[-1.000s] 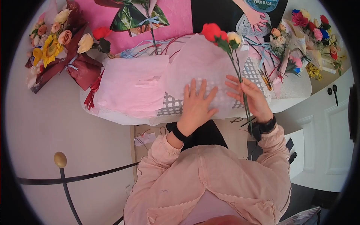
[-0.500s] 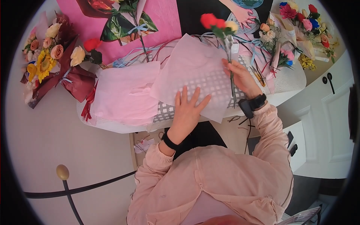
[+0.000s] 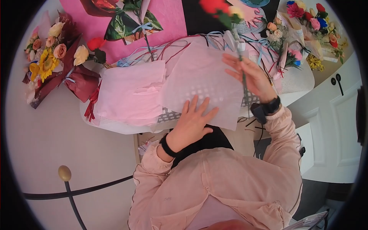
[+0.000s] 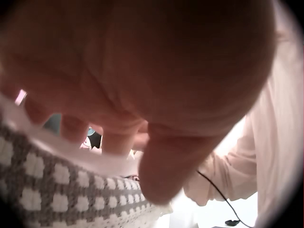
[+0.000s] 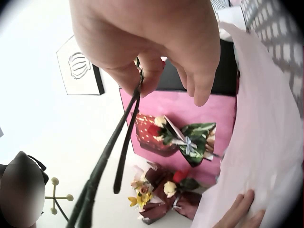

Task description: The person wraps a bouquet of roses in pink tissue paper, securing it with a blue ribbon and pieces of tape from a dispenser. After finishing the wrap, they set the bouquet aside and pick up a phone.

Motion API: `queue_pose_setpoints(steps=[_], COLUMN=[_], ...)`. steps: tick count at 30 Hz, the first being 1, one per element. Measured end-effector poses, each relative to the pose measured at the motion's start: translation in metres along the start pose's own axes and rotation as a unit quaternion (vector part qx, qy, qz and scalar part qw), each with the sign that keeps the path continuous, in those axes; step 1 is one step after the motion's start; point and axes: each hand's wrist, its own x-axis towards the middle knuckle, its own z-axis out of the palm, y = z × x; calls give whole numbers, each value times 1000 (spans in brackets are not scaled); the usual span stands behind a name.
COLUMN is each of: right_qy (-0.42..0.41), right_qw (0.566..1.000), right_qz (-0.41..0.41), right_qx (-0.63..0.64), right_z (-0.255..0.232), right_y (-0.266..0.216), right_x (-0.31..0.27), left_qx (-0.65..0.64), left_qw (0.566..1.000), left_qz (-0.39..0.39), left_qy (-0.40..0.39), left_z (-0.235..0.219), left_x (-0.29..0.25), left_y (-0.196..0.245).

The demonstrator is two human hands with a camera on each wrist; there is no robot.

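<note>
A sheet of translucent pale-pink wrapping paper (image 3: 207, 73) lies over the front of the table, its near corner hanging past the edge. My left hand (image 3: 190, 126) rests on its near left part, fingers spread. Over the paper's right side, my right hand (image 3: 257, 80) pinches the green flower stems (image 5: 102, 164) between thumb and forefinger, its other fingers loosely extended. These stems carry red flowers (image 3: 212, 7) and a cream one (image 3: 235, 12), blurred at the top of the head view. To the left is a stack of pink wrapping sheets (image 3: 128, 94).
A bouquet in dark-red wrap (image 3: 82, 86) stands at the left. More bouquets (image 3: 295, 34) crowd the right end. Blue and red ribbons (image 3: 174, 48) lie along the back of the table (image 3: 297, 82). Behind is a pink board (image 3: 170, 23) with a wrapped flower on it.
The pink sheet has shifted toward my body and over the table's front edge, and my left hand has come nearer with it. My right hand keeps the stems, which have swung more upright.
</note>
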Motion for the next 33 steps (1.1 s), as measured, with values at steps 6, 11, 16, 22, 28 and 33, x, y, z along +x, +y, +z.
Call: queue_pose_setpoints(steps=[6, 11, 16, 22, 28, 33], right_qy=[-48, 45, 101, 176, 162, 165], right_qw=[994, 996, 995, 984, 983, 976], right_qz=[75, 76, 17, 1, -56, -70], right_qx=[62, 33, -4, -27, -66, -121], right_z=[4, -22, -64, -81, -66, -43], right_y=[52, 60, 52, 38, 13, -16], right_x=[36, 38, 10, -13, -24, -36], left_qx=[-95, 107, 113, 65, -2, 76], left_qw=[993, 976, 976, 985, 998, 994], left_qz=[-15, -97, -110, -91, -38, 5], left_qy=[75, 160, 151, 129, 46, 79], left_z=[-6, 39, 35, 26, -7, 15], left_x=[34, 36, 29, 25, -13, -12], left_y=[-24, -35, -30, -31, -34, -40])
